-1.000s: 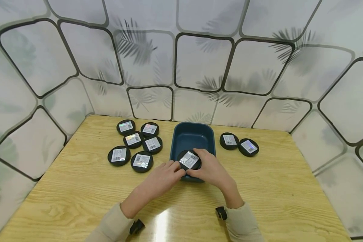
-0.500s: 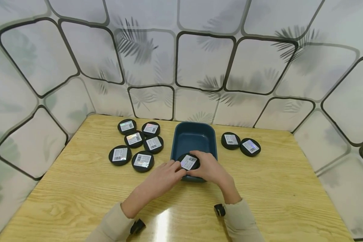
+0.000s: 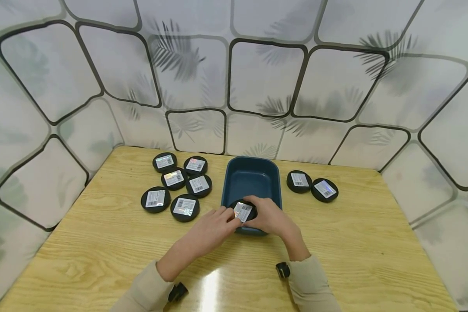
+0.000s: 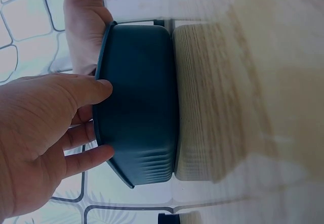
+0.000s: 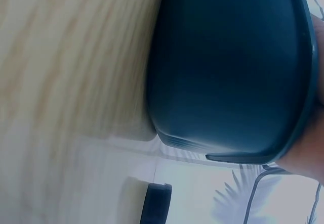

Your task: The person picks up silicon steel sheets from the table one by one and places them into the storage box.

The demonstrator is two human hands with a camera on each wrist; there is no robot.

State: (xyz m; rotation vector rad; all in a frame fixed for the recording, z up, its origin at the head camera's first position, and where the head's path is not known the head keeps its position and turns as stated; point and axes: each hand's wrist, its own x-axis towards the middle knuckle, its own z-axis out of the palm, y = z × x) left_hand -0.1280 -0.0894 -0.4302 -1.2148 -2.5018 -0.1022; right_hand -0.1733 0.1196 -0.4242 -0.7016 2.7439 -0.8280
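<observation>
A dark blue plastic bin (image 3: pixel 252 184) stands on the table. In its near end is a round black puck-shaped tin (image 3: pixel 243 211) with a white barcode label facing up. My right hand (image 3: pixel 271 219) grips the tin's right side between thumb and fingers. From the left, my left hand (image 3: pixel 215 226) holds the tin's near-left edge with curled fingers. In the left wrist view the left thumb lies over the bin's rim (image 4: pixel 102 90), and some fingers go behind it. The right wrist view has the bin's outer wall (image 5: pixel 228 67), with only part of the right hand (image 5: pixel 308 150) showing.
Several like tins (image 3: pixel 173 178) lie label up in a loose group left of the bin. Two more tins (image 3: pixel 299 181) lie side by side on its right. A patterned curtain (image 3: pixel 195 69) rises behind the wooden table (image 3: pixel 113 242).
The tin has gone slightly lower and nearer into the bin, tilting a little, with the right hand following. The left hand has hardly moved. The head view has shifted slightly.
</observation>
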